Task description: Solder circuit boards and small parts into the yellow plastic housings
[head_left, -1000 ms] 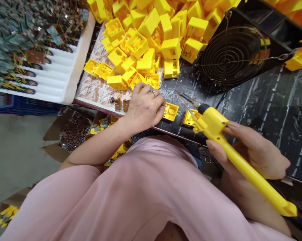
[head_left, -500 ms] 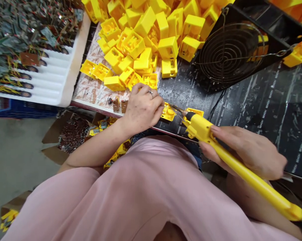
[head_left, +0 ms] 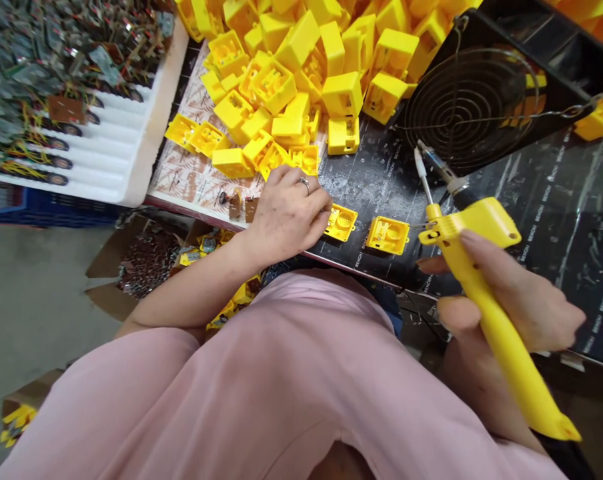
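Observation:
My left hand point(head_left: 287, 215) rests closed at the near table edge, its fingertips against a small open yellow plastic housing point(head_left: 340, 222). A second open housing point(head_left: 388, 235) lies just to the right of it. My right hand point(head_left: 511, 293) grips a yellow soldering iron point(head_left: 486, 300) by its long handle. The iron's metal tip point(head_left: 421, 163) points up and away, toward the black fan, lifted clear of both housings.
A big heap of yellow housings point(head_left: 301, 73) fills the back of the table. A black fan with a wire grille point(head_left: 469, 100) stands at back right. A white tray of circuit boards point(head_left: 56, 100) sits left. Cardboard boxes of parts point(head_left: 151, 257) lie below the table edge.
The soldering iron's tip went to the housing held by my left hand, then swung up and right, away from it. My left hand stayed in place.

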Motion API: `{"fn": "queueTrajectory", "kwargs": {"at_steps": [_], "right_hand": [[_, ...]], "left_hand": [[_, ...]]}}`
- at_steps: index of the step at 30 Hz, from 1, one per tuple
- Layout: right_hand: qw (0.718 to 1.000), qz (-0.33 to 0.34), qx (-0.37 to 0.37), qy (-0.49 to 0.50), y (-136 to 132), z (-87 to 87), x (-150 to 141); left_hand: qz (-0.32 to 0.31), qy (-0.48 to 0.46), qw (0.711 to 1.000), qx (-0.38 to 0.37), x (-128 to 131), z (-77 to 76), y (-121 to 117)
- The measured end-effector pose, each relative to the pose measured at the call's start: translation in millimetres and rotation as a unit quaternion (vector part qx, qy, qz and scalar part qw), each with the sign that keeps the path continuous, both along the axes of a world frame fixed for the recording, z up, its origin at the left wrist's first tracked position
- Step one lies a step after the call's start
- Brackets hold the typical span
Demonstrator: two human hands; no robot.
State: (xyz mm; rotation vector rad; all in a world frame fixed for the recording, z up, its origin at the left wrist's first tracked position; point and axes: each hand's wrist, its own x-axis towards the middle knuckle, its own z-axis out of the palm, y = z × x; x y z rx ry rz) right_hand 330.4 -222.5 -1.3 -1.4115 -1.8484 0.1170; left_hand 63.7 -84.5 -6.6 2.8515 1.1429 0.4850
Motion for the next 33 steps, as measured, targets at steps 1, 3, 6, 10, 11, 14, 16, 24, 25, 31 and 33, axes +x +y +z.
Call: {"fn": "queueTrajectory", "kwargs": {"at_steps": [1,3,6,10,11,14,16,24,25,31,33], "right_hand": [[1.0,0.009,0.023,-0.011,2,3.5,-3],[0.997,0.021,0.062,-0.052,6,10.5,-7],[0.993,0.028,0.074,-0.091,9,16.8,-7],[0.983,0.018,0.101,-0.155,19,10.0,1],[0.978,0.028,0.107,-0.178,23,5.3,2],[0.977,0.073,0.091,-0.176,34,-12.7,3],[0.985,0.079,0.057,-0.143,38,-24.5,0],[0.988,0.053,0.097,-0.107,51,-33.8,-40],[0.988,0.053,0.098,-0.107,54,-32.3,-46],[0.987,0.061,0.071,-0.13,56,-29.6,-59],[0.988,0.055,0.074,-0.123,53,-32.9,-57]], "left_hand": [[-0.005,-0.006,1.0,-0.007,-3,2.3,1],[-0.017,-0.024,0.999,-0.031,-14,6.8,5],[-0.078,-0.015,0.996,-0.03,-33,7.0,10],[-0.182,0.035,0.977,0.109,-53,-8.0,6],[-0.194,0.038,0.971,0.135,-58,-11.4,3],[-0.218,0.025,0.964,0.152,-85,-12.3,-2],[-0.224,0.016,0.963,0.148,-116,-4.7,-3],[-0.135,-0.03,0.983,0.12,-195,11.5,2],[-0.1,-0.063,0.984,0.134,-183,7.3,4],[0.077,0.03,0.996,0.024,-82,-7.8,27],[0.064,0.065,0.996,-0.022,-69,0.1,35]]}}
